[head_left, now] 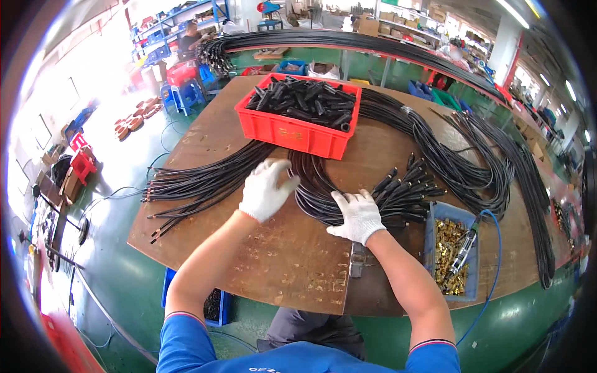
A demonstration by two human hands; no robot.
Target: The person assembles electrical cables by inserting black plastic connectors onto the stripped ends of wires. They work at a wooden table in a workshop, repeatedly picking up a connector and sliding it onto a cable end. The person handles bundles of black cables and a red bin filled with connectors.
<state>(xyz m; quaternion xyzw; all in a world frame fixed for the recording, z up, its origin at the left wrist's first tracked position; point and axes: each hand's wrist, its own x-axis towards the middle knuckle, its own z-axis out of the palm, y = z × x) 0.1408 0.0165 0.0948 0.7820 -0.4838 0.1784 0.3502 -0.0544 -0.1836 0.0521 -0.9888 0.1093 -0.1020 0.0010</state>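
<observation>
My left hand, in a white knit glove, is raised beside a bundle of black cables, its thumb and fingers apart with nothing seen between them. In a matching glove, my right hand is at the lower right side of that bundle, fingers spread; whether it touches the cables I cannot tell. Thicker black ends fan out to its right. Loose cable ends with coppery tips lie left of my left hand. Beyond both hands stands a red crate heaped with black ribbed sleeves.
A grey-blue bin of brass fittings stands at the right, a tool with a blue air hose lying across it. Long coiled cables cover the table's right side. Below its front edge is a blue bin.
</observation>
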